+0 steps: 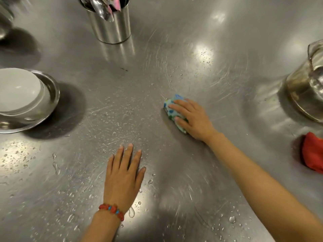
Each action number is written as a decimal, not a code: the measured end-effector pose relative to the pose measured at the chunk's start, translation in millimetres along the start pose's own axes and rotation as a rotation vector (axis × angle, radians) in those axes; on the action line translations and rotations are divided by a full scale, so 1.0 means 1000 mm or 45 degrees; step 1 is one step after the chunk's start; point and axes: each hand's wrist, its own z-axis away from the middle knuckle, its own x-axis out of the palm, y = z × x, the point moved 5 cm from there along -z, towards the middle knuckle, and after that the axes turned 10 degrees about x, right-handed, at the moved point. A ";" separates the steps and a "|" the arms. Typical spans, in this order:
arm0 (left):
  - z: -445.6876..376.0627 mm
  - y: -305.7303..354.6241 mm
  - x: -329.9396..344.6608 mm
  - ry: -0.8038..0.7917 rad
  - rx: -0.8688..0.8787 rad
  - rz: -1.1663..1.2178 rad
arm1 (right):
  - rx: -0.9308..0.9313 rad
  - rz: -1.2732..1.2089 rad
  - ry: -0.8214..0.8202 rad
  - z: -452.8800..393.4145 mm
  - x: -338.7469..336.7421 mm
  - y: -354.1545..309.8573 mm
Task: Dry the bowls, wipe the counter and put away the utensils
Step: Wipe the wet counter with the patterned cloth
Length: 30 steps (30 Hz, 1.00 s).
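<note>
My right hand (192, 117) presses a folded blue-and-green patterned cloth (172, 109) flat on the wet steel counter (122, 105), right of centre. My left hand (124, 173), with a red bead bracelet at the wrist, lies palm down on the counter with fingers spread and holds nothing. Water drops cover the counter around and left of both hands. A white bowl (19, 89) sits upside down in a steel bowl (50, 91) at the left edge. A steel utensil holder (111, 25) with spoons stands at the top centre.
A glass and steel pot (307, 91) stands at the right edge. A red cloth (312, 152) lies below it. Part of another steel dish (5, 16) shows at the top left corner.
</note>
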 end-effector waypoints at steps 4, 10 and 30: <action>0.001 -0.001 0.000 0.021 0.025 0.001 | 0.365 0.022 0.172 -0.066 -0.018 0.038; 0.000 -0.001 0.000 0.014 0.017 0.016 | 0.417 0.030 0.154 -0.075 0.003 0.003; 0.025 -0.061 -0.016 0.224 -0.130 0.109 | -0.129 -0.012 -0.102 -0.053 0.044 -0.098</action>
